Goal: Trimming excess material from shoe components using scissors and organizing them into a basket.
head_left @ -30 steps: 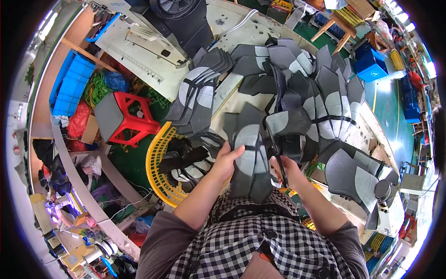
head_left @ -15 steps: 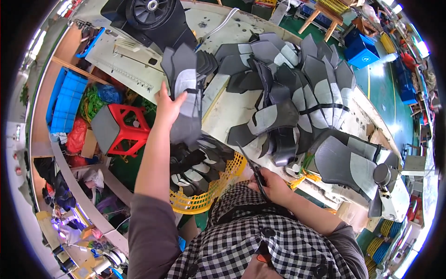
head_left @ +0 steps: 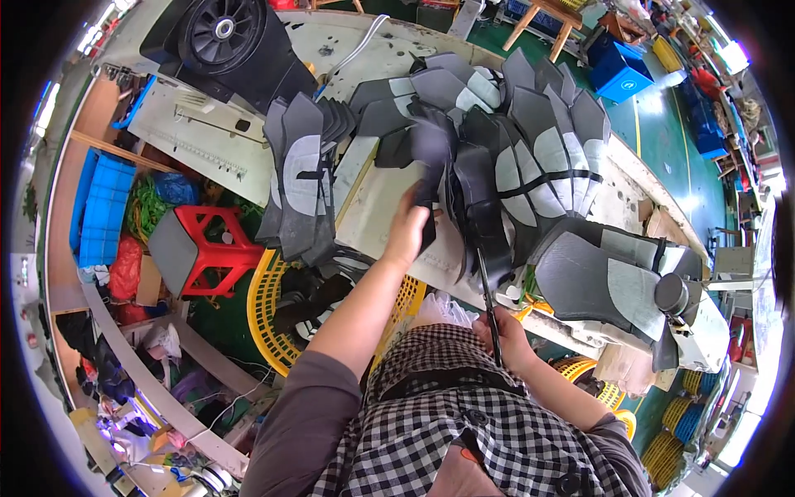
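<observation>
My left hand (head_left: pixel 406 230) reaches over the worktable, closed around a dark grey panel (head_left: pixel 431 145) that is smeared by motion. In my right hand (head_left: pixel 509 338), close to my apron, are scissors with black handles (head_left: pixel 494 327), their narrow blades pointing up toward the table. A pile of dark and light grey panels (head_left: pixel 559 145) lies beyond, one bundle crossed by a black band. Dark curved pieces (head_left: pixel 480 195) hang at the pile's near side. To the left stands a stack of similar panels (head_left: pixel 300 174) at the table edge.
A yellow basket (head_left: pixel 269 319) with dark pieces sits below the table edge. Left of it is a red and grey stool (head_left: pixel 195 248). A black machine part with a wheel (head_left: pixel 224 33) stands at the far left. More grey panels (head_left: pixel 588 277) lie at right beside a round black knob (head_left: pixel 672 293).
My left hand has left the stack at left and moved right, now holding a dark panel near the pile. The scissors have swung more upright. The whole view has shifted slightly.
</observation>
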The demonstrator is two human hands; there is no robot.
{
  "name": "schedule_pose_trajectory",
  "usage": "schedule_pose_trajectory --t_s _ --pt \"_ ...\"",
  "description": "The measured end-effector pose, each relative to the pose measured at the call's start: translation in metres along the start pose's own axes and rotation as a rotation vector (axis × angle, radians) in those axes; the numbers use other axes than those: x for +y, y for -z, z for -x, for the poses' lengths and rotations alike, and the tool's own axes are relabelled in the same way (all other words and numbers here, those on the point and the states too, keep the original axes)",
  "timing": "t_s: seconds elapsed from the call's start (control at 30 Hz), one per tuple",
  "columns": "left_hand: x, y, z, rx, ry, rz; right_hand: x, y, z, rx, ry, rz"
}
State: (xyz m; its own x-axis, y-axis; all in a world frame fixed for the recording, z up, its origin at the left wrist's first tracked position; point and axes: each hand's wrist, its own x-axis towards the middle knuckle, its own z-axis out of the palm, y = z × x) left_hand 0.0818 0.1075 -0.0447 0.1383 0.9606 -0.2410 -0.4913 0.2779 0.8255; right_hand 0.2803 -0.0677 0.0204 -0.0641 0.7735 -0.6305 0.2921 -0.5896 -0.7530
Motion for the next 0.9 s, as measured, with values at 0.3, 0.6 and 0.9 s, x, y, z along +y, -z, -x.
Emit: schedule_pose_trajectory --t_s 0.3,0.6,0.9 --pt "-0.001 0.041 0.012 0.422 0.053 -0.66 0.019 0.009 0.001 0.052 0.074 -0.038" --pt "0.038 0.001 -0.008 0.352 -0.682 -1.262 0.007 0.013 -0.038 0.348 0.435 0.493" --pt "-0.05 -0.038 -0.011 -0.039 -0.261 -0.871 -0.016 0.007 -0.146 0.788 0.344 0.374"
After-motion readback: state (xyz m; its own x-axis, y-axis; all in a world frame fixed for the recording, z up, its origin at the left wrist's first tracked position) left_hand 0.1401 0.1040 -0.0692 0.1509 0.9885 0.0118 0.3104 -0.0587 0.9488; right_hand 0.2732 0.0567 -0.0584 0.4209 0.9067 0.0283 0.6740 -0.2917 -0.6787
